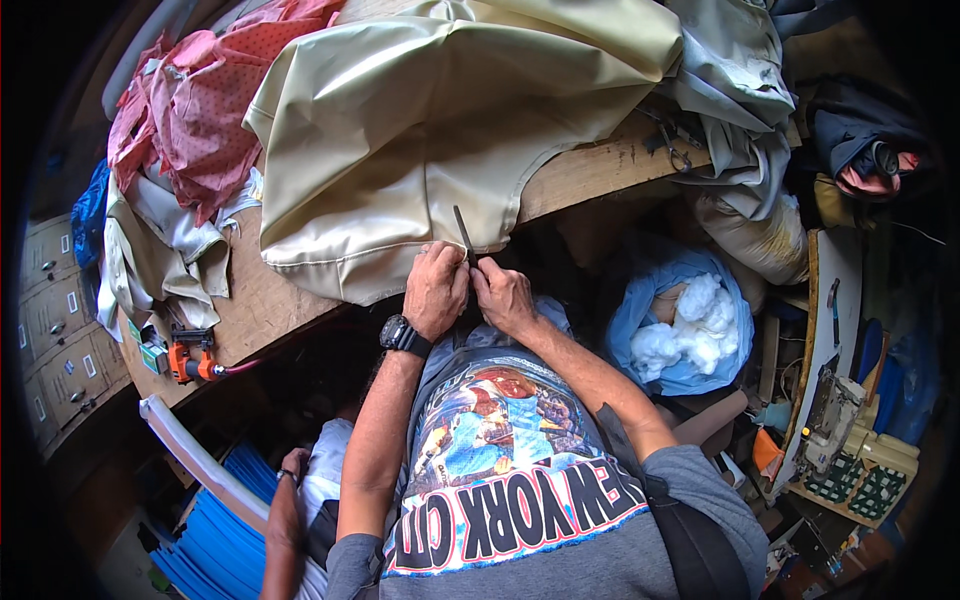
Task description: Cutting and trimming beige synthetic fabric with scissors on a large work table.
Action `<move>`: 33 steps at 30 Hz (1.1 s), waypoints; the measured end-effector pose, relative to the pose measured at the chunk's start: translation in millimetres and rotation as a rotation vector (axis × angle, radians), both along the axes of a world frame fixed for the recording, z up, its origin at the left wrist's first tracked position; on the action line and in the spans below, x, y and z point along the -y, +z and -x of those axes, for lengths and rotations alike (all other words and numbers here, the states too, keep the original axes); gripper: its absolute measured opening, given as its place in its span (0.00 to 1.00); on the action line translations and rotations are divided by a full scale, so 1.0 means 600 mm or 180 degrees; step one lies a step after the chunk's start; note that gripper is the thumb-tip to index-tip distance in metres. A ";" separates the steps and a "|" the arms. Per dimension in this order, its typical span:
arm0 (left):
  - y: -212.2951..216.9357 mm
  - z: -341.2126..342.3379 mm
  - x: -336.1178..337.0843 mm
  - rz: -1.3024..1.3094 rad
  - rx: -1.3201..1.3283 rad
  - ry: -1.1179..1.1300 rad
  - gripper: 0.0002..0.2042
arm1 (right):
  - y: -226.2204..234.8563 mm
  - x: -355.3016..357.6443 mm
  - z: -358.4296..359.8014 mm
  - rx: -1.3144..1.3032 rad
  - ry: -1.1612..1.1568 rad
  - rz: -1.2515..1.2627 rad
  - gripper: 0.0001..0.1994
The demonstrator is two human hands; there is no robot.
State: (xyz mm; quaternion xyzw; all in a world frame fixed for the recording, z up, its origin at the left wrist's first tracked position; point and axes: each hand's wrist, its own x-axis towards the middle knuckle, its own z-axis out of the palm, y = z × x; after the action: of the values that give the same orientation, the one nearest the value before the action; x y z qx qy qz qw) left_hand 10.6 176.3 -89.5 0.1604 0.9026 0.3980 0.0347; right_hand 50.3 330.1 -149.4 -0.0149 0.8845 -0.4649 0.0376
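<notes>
Both hands meet at the table's near edge. The left hand (436, 290) is curled shut, seemingly pinching the hem of the cream fabric (440, 120). The right hand (503, 296), just beside it, is closed on a dark blade (463, 231) whose long axis points up and away from the fingers into the hem. The fabric spreads beyond both hands over the table (600, 165); pink cloth (200, 110) lies farther left.

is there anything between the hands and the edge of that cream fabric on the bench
Nothing visible. The left hand and right hand are already at the hem of the cream fabric, pinching it together around a thin dark tool.
</notes>
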 end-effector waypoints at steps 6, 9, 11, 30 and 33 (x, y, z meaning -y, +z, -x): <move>-0.002 -0.008 0.008 -0.0092 0.0205 0.0194 0.04 | -0.018 -0.020 -0.049 0.0502 0.0370 0.0200 0.09; -0.005 -0.014 0.012 -0.0377 0.0591 0.0457 0.05 | 0.003 -0.017 -0.034 0.0299 0.0198 0.0515 0.08; 0.002 -0.019 0.010 -0.0370 0.0837 0.0647 0.06 | 0.005 -0.005 -0.010 0.0587 -0.0744 0.1599 0.08; 0.031 0.031 -0.040 -0.0074 0.0420 0.0626 0.10 | 0.074 -0.070 0.125 -0.0018 -0.0811 0.0909 0.15; 0.035 0.030 -0.041 -0.0130 0.0780 0.0580 0.10 | 0.031 -0.093 0.135 0.0298 -0.1028 0.0741 0.16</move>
State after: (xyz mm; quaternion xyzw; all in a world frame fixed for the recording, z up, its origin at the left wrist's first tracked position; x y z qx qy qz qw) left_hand -7.2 201.2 -68.8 0.0287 0.8941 0.4344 0.1051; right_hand -30.8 385.9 -130.7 0.1444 0.8130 -0.5641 0.0017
